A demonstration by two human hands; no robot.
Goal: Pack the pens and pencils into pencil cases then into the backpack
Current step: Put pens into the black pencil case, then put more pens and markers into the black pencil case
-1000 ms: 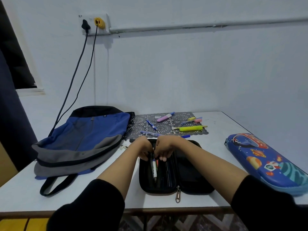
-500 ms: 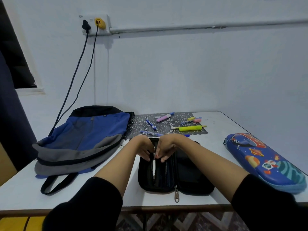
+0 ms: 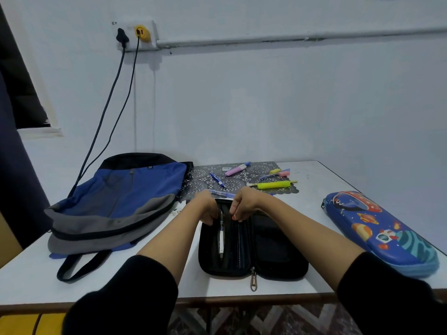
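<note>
A: Change over the last second, head view?

B: Left hand (image 3: 208, 210), right hand (image 3: 244, 205): shifted to the far end of the open black fabric pencil case (image 3: 278, 245), curled, grasp impossible to tell. White pen (image 3: 220, 240) tucked inside. Yellow highlighter (image 3: 273, 185) loose beyond, blue-and-grey backpack (image 3: 121, 197) beside: packing unfinished.

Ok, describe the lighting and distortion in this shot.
Head view: dim, bluish light; the wide lens bows the wall conduit and stretches the blue pencil case at the right edge; the black pencil case interior sinks into shadow; no glare visible.
</note>
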